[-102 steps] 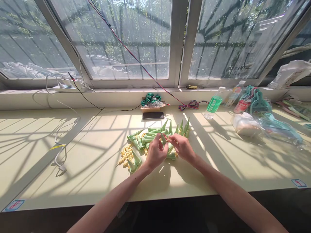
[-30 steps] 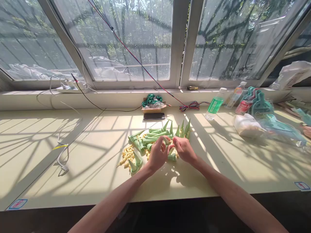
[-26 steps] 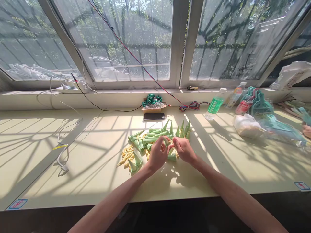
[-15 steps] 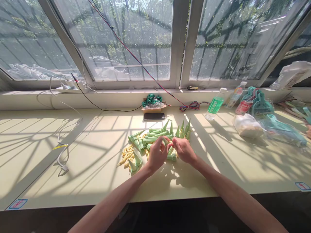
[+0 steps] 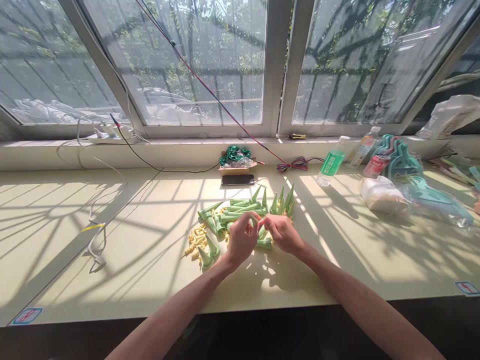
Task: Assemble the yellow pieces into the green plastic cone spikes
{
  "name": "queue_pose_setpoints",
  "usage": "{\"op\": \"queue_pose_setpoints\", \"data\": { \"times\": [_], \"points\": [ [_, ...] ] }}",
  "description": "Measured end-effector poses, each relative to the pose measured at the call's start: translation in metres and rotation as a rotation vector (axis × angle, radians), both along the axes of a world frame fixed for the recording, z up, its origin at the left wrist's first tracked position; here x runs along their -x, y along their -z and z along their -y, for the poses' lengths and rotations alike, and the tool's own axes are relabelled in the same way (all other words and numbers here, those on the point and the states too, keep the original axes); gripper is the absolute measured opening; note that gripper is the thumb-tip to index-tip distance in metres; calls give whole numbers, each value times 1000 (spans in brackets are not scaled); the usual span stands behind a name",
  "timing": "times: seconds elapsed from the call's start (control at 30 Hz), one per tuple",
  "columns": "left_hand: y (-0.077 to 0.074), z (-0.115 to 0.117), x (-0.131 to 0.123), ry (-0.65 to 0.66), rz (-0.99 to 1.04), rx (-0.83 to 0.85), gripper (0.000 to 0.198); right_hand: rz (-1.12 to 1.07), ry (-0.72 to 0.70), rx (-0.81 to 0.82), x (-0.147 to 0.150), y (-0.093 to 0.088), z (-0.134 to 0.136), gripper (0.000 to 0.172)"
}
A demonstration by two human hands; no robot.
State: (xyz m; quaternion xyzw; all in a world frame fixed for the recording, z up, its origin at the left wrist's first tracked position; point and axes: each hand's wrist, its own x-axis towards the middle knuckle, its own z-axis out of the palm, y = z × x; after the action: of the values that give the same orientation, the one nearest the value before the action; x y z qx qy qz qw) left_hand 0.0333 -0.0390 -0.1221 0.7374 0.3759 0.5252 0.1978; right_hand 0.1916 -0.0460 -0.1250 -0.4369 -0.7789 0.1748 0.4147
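Observation:
My left hand (image 5: 242, 237) is closed around a small light-green pointed piece (image 5: 254, 217), mostly covered by the fingers. My right hand (image 5: 282, 233) meets it fingertip to fingertip, pinched at the end of that piece; whatever lies in its fingers is hidden. Beneath and behind both hands spreads a pile of green plastic cones (image 5: 240, 206), some lying flat. Several more green cones (image 5: 284, 201) stand point-up at the pile's right. Left of my left hand lie small yellow plastic pieces (image 5: 195, 240), with green cones (image 5: 208, 254) standing in front of them.
Behind the pile are a black phone (image 5: 237, 180) and a small open box (image 5: 235, 164). A green-labelled bottle (image 5: 332, 162), a red can (image 5: 375, 166) and teal plastic items (image 5: 435, 195) stand to the right. A white cable (image 5: 95, 247) runs across the left side.
My right fingers have shifted slightly left and closed in against the left fingertips. The yellowish bit seen between the hands earlier is now covered. The pile is unchanged.

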Motion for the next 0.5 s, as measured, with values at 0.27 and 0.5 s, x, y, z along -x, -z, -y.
{"op": "queue_pose_setpoints", "data": {
  "times": [0.27,0.5],
  "points": [
    [1,0,-1,-44,9,-14,13,2,-16,-14,0,-2,0,50],
    [-3,0,1,7,60,53,17,-27,45,-16,2,-5,3,41]
  ]
}}
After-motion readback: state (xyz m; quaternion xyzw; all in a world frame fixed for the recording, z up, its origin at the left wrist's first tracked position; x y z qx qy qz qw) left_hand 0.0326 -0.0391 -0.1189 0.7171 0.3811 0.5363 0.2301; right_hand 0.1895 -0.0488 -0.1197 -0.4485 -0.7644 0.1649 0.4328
